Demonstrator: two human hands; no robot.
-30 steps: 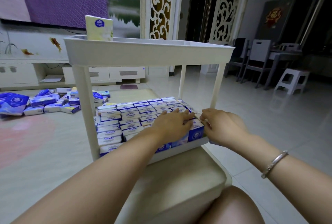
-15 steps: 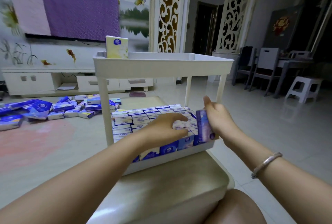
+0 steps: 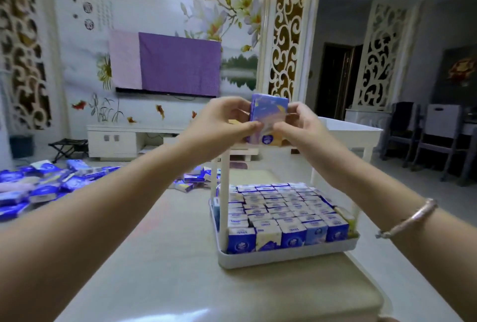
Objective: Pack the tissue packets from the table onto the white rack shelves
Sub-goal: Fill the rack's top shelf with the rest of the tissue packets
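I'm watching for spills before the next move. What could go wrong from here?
1. Both hands, left and right, pinch one packet only by its sides; a loose grip may drop it onto the full lower shelf.
2. Lower rows are packed tight, so forcing it in could pop neighbours out.
3. A forearm could nudge the rack post.
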